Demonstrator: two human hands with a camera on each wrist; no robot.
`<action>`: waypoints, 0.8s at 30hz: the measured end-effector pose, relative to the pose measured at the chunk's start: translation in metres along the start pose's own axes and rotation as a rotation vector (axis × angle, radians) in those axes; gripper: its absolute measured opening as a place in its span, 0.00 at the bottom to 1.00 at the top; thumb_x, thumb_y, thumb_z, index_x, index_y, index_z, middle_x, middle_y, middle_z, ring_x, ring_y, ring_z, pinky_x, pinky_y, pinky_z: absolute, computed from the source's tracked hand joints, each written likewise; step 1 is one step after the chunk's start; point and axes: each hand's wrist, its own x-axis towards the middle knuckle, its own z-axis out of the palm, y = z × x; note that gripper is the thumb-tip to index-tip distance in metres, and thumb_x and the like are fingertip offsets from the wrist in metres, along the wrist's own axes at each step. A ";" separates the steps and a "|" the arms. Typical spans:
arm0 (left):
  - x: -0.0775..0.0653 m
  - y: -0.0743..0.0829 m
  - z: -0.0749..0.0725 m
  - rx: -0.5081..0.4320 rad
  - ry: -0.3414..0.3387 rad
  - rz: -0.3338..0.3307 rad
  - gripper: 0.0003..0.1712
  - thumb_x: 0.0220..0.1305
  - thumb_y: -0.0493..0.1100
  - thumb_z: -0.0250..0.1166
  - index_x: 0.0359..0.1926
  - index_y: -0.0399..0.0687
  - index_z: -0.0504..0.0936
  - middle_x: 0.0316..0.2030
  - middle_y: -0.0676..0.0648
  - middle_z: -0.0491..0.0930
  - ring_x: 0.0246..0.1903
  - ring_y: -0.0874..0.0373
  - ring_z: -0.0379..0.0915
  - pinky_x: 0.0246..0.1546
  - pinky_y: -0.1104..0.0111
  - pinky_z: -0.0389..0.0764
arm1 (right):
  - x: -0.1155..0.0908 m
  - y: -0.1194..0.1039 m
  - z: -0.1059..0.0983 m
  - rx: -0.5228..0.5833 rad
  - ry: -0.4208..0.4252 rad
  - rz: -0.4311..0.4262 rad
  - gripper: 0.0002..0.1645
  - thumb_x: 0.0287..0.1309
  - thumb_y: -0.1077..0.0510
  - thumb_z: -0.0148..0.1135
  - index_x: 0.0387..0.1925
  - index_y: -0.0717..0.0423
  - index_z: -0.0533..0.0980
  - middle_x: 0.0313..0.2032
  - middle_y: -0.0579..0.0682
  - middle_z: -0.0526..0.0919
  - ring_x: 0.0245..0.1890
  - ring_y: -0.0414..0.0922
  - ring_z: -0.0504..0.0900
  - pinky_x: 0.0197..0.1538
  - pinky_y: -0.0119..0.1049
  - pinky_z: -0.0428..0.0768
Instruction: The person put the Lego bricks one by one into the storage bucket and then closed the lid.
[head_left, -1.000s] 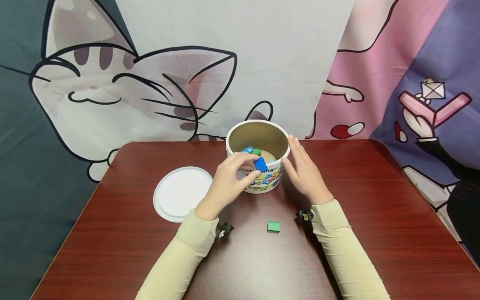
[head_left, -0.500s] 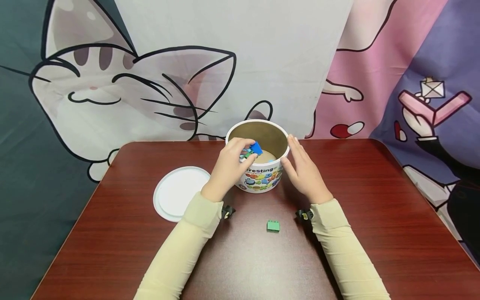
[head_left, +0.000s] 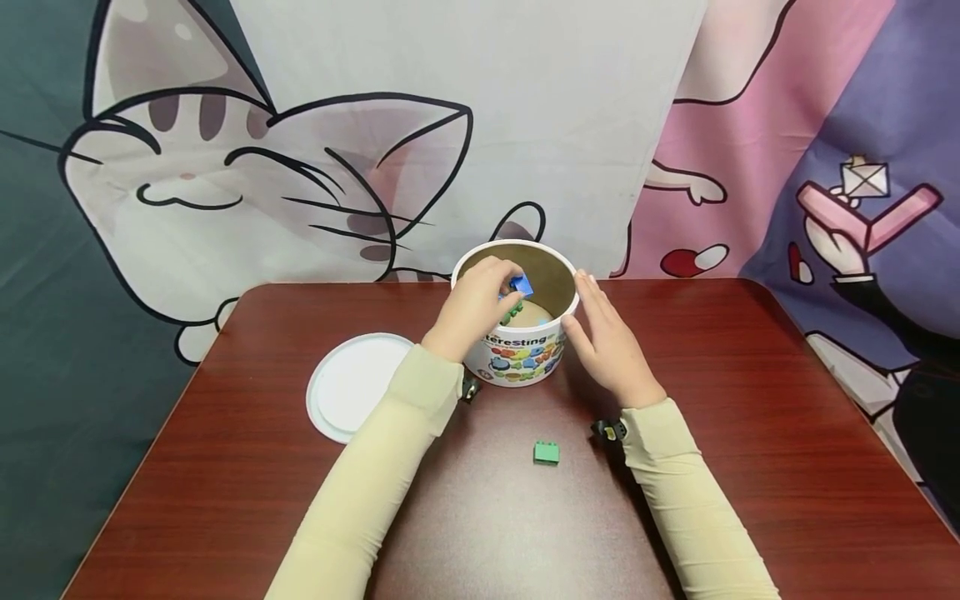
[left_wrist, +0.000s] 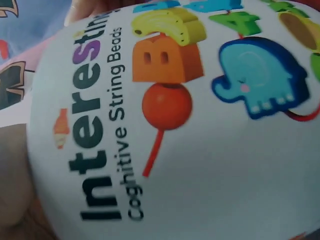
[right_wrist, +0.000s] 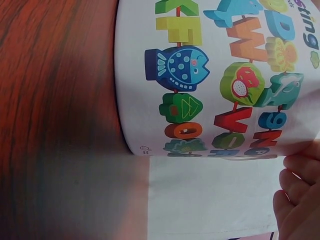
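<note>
A white bucket (head_left: 525, 354) with a printed label of coloured letters and animals stands near the table's far edge. My left hand (head_left: 474, 304) reaches over its rim and pinches a blue building block (head_left: 522, 286) inside the opening. Below that block a green block (head_left: 513, 313) shows in the bucket, partly hidden by the hand. My right hand (head_left: 611, 350), its fingers straight, rests against the bucket's right side. In the right wrist view the fingers (right_wrist: 295, 175) lie along the bucket wall. The left wrist view is mostly filled by the bucket's label (left_wrist: 165, 115).
A round white lid (head_left: 356, 387) lies on the table left of the bucket, partly behind the left forearm. Between the forearms another green block (head_left: 546, 452) sits on the brown table (head_left: 750, 400). A cartoon-printed cloth (head_left: 562, 108) hangs behind the table.
My left hand has moved forward and to the right, carrying the blue block from in front of the rim into the bucket's opening. The right hand and the green block on the table stay put.
</note>
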 end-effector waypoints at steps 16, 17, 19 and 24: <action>-0.012 -0.004 0.003 -0.242 0.174 0.074 0.14 0.70 0.36 0.61 0.54 0.38 0.82 0.46 0.43 0.82 0.45 0.54 0.80 0.50 0.66 0.81 | -0.001 -0.001 0.001 -0.003 0.001 -0.006 0.43 0.75 0.41 0.50 0.79 0.59 0.53 0.78 0.56 0.55 0.78 0.53 0.51 0.77 0.53 0.53; -0.016 -0.003 0.002 -0.254 0.191 0.091 0.13 0.70 0.35 0.61 0.53 0.38 0.82 0.45 0.43 0.83 0.44 0.55 0.80 0.50 0.66 0.82 | 0.000 0.000 0.001 -0.002 0.005 -0.010 0.43 0.75 0.41 0.50 0.79 0.59 0.53 0.78 0.56 0.55 0.78 0.53 0.51 0.77 0.53 0.53; -0.023 -0.001 0.000 -0.275 0.226 0.130 0.12 0.69 0.35 0.61 0.51 0.38 0.83 0.44 0.44 0.83 0.44 0.55 0.81 0.48 0.67 0.82 | 0.000 0.000 0.001 -0.002 0.010 -0.014 0.42 0.75 0.42 0.50 0.78 0.60 0.53 0.78 0.57 0.55 0.78 0.54 0.51 0.76 0.54 0.54; -0.044 0.007 -0.005 -0.310 0.246 0.229 0.09 0.68 0.34 0.62 0.47 0.39 0.84 0.41 0.45 0.83 0.42 0.56 0.81 0.44 0.64 0.84 | 0.000 0.000 0.000 0.000 0.012 -0.013 0.42 0.75 0.42 0.50 0.78 0.59 0.53 0.78 0.56 0.55 0.78 0.53 0.51 0.76 0.54 0.54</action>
